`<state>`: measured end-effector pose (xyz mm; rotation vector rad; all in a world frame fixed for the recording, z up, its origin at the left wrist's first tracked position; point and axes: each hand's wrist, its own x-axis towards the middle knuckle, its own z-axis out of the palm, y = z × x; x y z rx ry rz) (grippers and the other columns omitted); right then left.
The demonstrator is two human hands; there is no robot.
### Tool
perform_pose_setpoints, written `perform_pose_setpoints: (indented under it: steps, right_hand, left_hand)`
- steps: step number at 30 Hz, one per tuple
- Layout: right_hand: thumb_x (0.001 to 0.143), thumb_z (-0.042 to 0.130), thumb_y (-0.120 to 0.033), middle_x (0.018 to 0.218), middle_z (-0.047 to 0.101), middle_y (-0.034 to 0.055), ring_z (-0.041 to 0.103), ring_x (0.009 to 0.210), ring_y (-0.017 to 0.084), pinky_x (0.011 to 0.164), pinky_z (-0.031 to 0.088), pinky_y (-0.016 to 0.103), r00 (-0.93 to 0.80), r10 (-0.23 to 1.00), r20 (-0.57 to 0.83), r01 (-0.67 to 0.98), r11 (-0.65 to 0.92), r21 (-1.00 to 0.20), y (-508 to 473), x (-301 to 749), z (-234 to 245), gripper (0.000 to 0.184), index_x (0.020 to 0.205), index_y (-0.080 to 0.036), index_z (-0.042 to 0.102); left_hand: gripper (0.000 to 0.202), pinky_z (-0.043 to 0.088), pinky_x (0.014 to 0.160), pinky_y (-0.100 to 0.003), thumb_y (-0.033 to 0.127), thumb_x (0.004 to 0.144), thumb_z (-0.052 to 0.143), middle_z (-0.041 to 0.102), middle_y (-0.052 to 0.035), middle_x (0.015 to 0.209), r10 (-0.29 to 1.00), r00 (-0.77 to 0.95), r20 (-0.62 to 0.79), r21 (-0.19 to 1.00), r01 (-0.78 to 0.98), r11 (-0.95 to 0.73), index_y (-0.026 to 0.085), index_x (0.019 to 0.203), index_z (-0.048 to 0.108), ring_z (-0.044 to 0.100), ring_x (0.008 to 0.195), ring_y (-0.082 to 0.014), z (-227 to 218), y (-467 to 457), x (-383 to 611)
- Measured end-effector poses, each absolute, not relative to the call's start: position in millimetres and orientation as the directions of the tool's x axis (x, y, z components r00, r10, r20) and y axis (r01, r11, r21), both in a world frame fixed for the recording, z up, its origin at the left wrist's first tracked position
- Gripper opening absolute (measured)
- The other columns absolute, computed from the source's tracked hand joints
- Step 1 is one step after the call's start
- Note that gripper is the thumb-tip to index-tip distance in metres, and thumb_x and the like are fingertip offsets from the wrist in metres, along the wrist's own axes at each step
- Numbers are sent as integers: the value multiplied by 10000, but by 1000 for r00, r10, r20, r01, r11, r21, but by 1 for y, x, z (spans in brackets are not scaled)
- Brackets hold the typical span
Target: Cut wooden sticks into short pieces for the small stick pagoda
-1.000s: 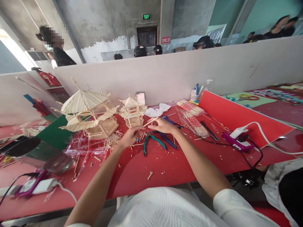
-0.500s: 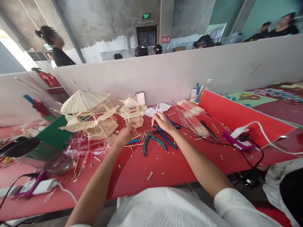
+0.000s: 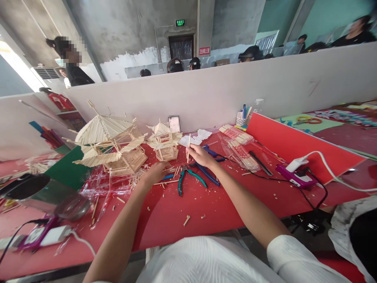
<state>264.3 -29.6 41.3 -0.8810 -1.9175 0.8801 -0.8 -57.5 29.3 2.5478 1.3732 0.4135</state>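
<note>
My right hand pinches a thin wooden stick and holds it nearly upright beside the small stick pagoda. My left hand rests on the red table among loose sticks, fingers curled; what it holds, if anything, is hidden. Green-handled pliers lie just right of my left hand. Blue-handled pliers lie under my right wrist. A larger stick pagoda stands at the left.
Packs of sticks in clear wrap and a pen cup sit at the back right. A purple glue gun with cable lies right; another one lies front left. Clear plastic wrappers litter the left. A grey partition borders the back.
My right hand has swung the stick from lying sideways to nearly upright. My left hand has slid slightly left and down onto the loose sticks.
</note>
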Motion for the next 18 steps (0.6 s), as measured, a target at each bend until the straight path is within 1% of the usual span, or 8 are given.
perform_pose_setpoints:
  steps: [3,5,8,11,15,18]
  right_hand:
    - [987,386,-611,734,607,8,579,646,161,650,448,279,-417,815,402,249,528,-812,-29,264,40,436,850,-211,496]
    - [991,384,-599,724,593,2,575,645,158,661,450,279,-424,808,409,241,536,-809,-29,264,40,427,857,-210,500]
    - [994,388,-584,719,578,-5,567,635,153,648,443,275,-430,805,409,235,537,-810,-30,264,41,414,869,-208,509]
    - [999,387,-568,718,572,-6,561,630,148,637,437,270,-432,804,410,237,539,-808,-31,264,42,408,864,-203,511]
    - [999,388,-561,717,571,-8,551,630,143,629,434,260,-435,803,408,249,542,-803,-32,263,42,404,861,-203,516]
    - [998,392,-556,712,567,-10,538,620,139,619,430,256,-437,798,414,251,551,-796,-32,263,41,400,860,-203,521]
  left_hand:
    - [257,555,842,-365,346,873,579,764,-106,1018,838,522,160,388,747,-540,207,1028,730,708,899,-249,26,-55,0]
    - [239,548,852,-376,331,874,588,759,-123,1012,834,525,169,387,743,-546,194,1008,732,706,903,-255,24,-54,1]
    - [248,532,875,-386,299,917,523,739,-128,1077,829,534,166,338,759,-556,199,1039,715,696,956,-266,26,-56,5]
    - [250,524,890,-371,286,937,489,704,-119,1103,832,520,193,277,785,-554,202,1068,684,677,1007,-266,30,-62,11]
    - [159,527,875,-368,253,892,553,663,-115,1085,862,461,213,205,841,-501,192,987,664,663,983,-262,34,-73,24]
    - [131,522,881,-359,290,889,579,653,-111,1061,876,439,201,167,866,-472,194,917,663,650,988,-259,32,-78,32]
